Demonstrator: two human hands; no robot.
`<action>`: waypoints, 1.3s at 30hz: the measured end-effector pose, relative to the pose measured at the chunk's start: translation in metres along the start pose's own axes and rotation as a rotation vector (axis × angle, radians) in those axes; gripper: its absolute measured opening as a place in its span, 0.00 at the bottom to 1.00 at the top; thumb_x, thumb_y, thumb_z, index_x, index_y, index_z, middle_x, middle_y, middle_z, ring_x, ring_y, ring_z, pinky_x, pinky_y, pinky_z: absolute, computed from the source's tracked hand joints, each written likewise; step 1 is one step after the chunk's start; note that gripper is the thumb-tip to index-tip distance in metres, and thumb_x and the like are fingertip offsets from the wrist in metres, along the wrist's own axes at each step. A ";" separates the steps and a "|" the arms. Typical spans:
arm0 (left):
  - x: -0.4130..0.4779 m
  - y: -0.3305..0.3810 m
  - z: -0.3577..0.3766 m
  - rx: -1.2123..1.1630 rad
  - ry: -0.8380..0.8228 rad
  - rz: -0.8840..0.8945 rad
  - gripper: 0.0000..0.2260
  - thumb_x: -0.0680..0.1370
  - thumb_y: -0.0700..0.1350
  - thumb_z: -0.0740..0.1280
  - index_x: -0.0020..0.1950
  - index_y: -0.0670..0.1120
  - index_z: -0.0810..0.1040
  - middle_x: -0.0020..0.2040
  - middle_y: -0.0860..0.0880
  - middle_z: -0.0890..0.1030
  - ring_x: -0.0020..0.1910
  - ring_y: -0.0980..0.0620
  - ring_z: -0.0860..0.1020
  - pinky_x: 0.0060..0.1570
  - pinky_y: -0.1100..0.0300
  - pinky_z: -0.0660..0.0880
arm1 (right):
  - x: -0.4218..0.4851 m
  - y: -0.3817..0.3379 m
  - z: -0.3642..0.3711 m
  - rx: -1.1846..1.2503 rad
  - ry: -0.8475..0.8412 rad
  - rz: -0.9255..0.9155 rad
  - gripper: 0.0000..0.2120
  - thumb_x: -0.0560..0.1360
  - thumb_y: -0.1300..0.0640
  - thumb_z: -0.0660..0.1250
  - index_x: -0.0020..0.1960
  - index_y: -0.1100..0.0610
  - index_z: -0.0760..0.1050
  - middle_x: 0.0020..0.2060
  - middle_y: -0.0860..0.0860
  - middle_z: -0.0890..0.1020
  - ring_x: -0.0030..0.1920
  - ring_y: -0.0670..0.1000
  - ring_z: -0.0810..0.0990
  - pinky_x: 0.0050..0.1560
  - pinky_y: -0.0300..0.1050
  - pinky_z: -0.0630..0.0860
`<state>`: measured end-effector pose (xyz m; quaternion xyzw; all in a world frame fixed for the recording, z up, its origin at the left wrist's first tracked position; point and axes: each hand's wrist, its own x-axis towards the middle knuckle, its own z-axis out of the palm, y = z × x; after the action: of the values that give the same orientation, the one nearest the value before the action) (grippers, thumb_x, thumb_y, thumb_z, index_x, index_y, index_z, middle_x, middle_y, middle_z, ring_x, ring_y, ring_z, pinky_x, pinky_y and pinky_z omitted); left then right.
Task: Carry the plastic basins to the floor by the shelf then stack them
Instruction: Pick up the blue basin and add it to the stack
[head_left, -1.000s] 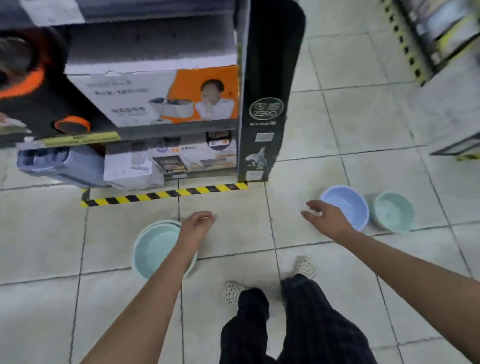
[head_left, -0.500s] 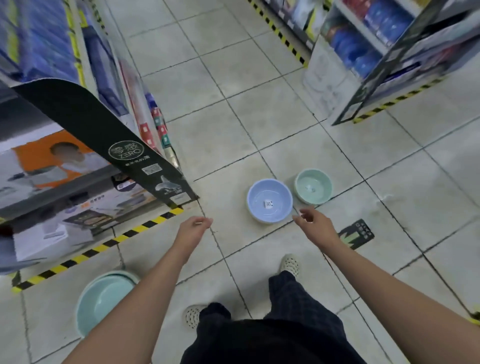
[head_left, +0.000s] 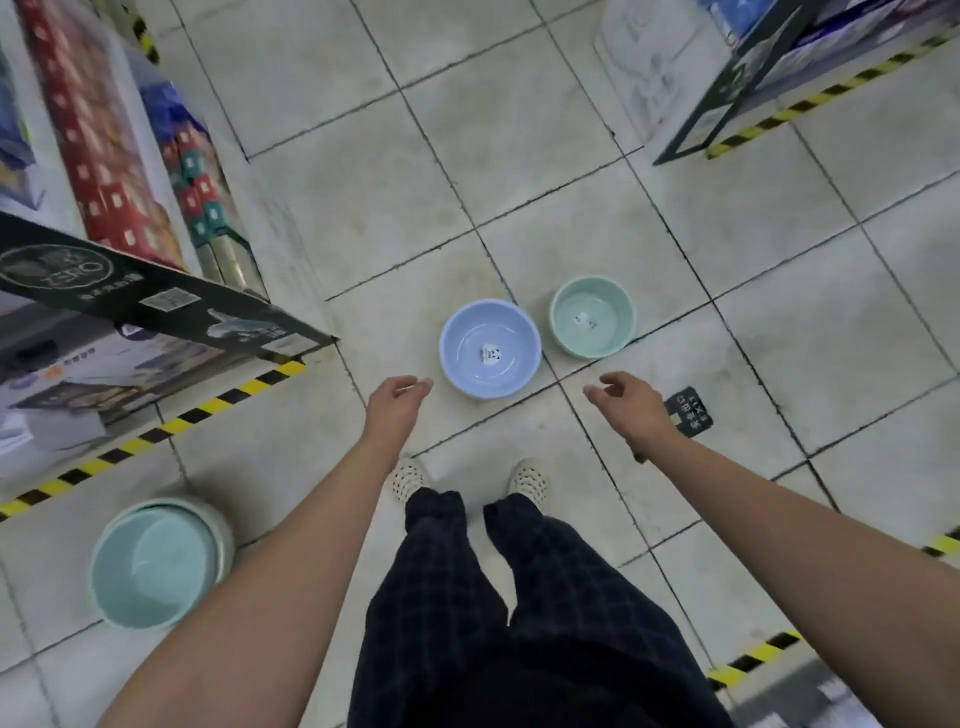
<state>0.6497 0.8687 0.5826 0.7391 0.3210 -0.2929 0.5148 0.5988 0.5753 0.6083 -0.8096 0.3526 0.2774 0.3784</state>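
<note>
A blue plastic basin (head_left: 490, 349) sits on the tiled floor straight ahead, with a smaller green basin (head_left: 592, 318) just right of it. A large pale teal basin (head_left: 156, 564), seemingly nested in another, rests at lower left by the shelf (head_left: 156, 306). My left hand (head_left: 397, 402) hovers just left of the blue basin, fingers loosely curled, holding nothing. Off to the basin's right, my right hand (head_left: 631, 402) is likewise loose and holding nothing. Neither hand touches a basin.
Yellow-black tape (head_left: 171, 426) edges the left shelf's base. Boxed goods fill that shelf. Another shelf unit (head_left: 769, 67) stands at upper right with its own tape line. A dark floor sticker (head_left: 688, 413) lies behind my right hand. My feet (head_left: 467, 480) stand below the basins.
The view has swung right from the shelf face to the aisle. The blue and green basins now lie straight ahead, and both hands have come closer to the blue one.
</note>
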 end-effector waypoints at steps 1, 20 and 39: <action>0.019 -0.001 0.008 0.005 0.002 -0.018 0.19 0.75 0.53 0.71 0.61 0.44 0.78 0.57 0.45 0.79 0.53 0.50 0.77 0.59 0.52 0.74 | 0.021 0.001 0.006 0.000 -0.004 0.016 0.24 0.76 0.43 0.66 0.68 0.54 0.73 0.61 0.54 0.79 0.60 0.56 0.78 0.54 0.44 0.73; 0.469 -0.180 0.148 0.252 -0.012 -0.083 0.33 0.75 0.56 0.71 0.75 0.47 0.63 0.71 0.44 0.70 0.63 0.46 0.73 0.57 0.56 0.67 | 0.448 0.119 0.277 0.054 0.019 0.146 0.32 0.76 0.50 0.68 0.74 0.61 0.62 0.68 0.58 0.74 0.67 0.58 0.73 0.55 0.44 0.68; 0.549 -0.246 0.166 0.098 -0.009 0.003 0.16 0.70 0.41 0.66 0.57 0.44 0.76 0.55 0.45 0.81 0.52 0.43 0.80 0.52 0.47 0.80 | 0.513 0.165 0.343 0.493 0.029 0.167 0.26 0.72 0.64 0.65 0.68 0.48 0.67 0.55 0.48 0.79 0.55 0.56 0.80 0.46 0.57 0.82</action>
<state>0.7837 0.8709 -0.0268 0.7625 0.3026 -0.3107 0.4800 0.7137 0.5905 -0.0195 -0.6651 0.4805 0.2019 0.5349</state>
